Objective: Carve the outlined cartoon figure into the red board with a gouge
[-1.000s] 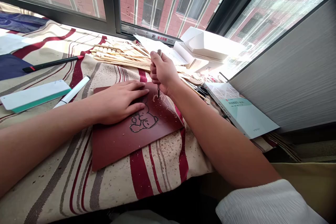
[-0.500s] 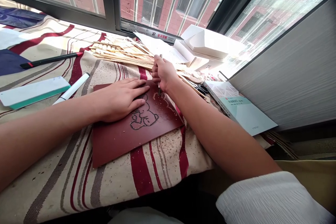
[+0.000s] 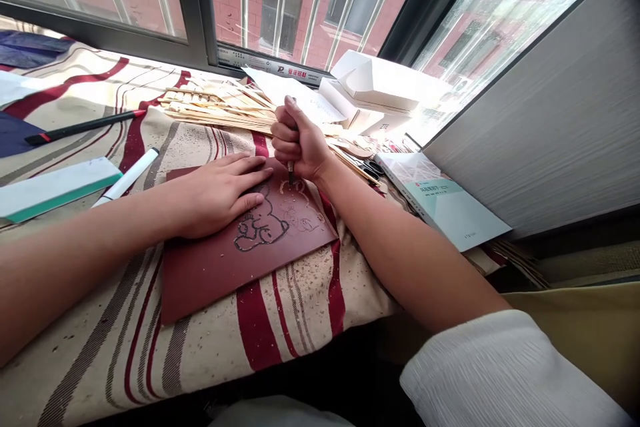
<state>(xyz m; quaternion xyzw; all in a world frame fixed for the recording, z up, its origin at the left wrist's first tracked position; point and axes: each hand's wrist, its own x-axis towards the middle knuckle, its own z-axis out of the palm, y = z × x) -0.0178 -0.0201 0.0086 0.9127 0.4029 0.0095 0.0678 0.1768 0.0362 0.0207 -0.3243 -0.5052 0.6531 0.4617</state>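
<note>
A dark red carving board lies on the striped cloth, with a cartoon animal outline cut into it and lighter lines to the right of that. My left hand rests flat on the upper left of the board, fingers stretched out. Wrapped in a fist, my right hand grips a slim carving tool, thumb uppermost. The tool points down and its metal tip is at the board's upper right, by the pale cut lines. Most of its handle is hidden in my fingers.
Wood strips and white boxes lie along the window. A book and black scissors are at right. A white marker, a green-edged white box and a black pen lie left. Shavings dot the cloth.
My right hand has turned into an upright fist around the tool, its thumb now on top. The left hand stays flat on the board. The whole view has shifted slightly.
</note>
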